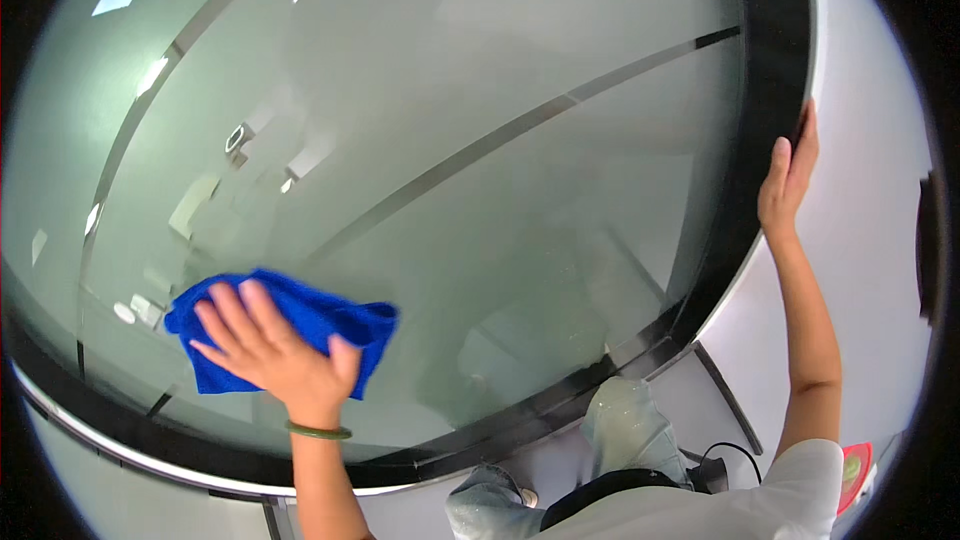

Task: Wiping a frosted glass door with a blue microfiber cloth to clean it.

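A large, glossy glass panel (465, 165) with a wide black border and a thin silver edge fills most of the view. Near its lower left, my left hand (281, 349) presses a blue cloth (315, 311) onto the glass, fingers spread and thumb by the cloth's right side. A green bangle (319, 432) circles that wrist. On the right, my right hand (787, 176) holds the panel's side edge; its thumb lies towards the black border (772, 37), and its fingers run along the outer edge, partly hidden. Underneath the cloth, the glass is covered.
Pale lights and dark lines reflect in the glass. My knees (630, 420), in jeans, are close to the panel's lower border. A black cable (739, 448) curves beside my right side. A red item (855, 476) is at lower right, and a dark object (928, 247) at far right.
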A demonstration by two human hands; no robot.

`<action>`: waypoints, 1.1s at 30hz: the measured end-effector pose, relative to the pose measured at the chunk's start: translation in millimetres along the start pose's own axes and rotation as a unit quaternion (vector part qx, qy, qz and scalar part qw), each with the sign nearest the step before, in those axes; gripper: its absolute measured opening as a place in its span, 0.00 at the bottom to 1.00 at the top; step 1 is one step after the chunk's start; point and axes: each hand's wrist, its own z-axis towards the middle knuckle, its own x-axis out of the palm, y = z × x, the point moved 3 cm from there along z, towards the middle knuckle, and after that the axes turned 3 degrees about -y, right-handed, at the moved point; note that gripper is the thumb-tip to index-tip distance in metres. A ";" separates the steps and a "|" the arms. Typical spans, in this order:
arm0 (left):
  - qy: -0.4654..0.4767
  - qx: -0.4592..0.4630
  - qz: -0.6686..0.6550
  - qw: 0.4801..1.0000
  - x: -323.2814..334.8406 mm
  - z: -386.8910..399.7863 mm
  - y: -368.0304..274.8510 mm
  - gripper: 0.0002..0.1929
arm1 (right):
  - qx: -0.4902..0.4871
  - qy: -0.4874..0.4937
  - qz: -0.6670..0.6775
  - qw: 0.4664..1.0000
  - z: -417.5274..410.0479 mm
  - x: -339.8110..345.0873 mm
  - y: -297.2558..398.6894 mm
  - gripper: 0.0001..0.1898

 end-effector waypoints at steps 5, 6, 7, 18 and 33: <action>0.002 0.056 -0.029 0.998 5.0 62.3 -104.3 0.37 | 0.008 0.008 0.009 1.000 1.7 -0.9 -0.3 0.26; -0.004 0.060 -0.047 0.997 8.1 72.9 -124.5 0.35 | -0.001 0.018 -0.009 1.000 1.2 -2.2 0.7 0.26; -0.003 0.064 -0.062 0.996 11.9 82.7 -143.4 0.33 | -0.002 0.018 -0.016 1.000 1.2 -1.6 -0.8 0.26; -0.010 0.180 -0.183 0.966 44.4 148.4 -296.0 0.36 | -0.001 0.040 -0.009 0.999 -10.4 5.0 -1.4 0.25; -0.001 0.148 -0.215 0.965 29.7 100.8 -209.3 0.37 | -0.033 0.020 -0.026 0.999 -2.8 1.5 2.3 0.27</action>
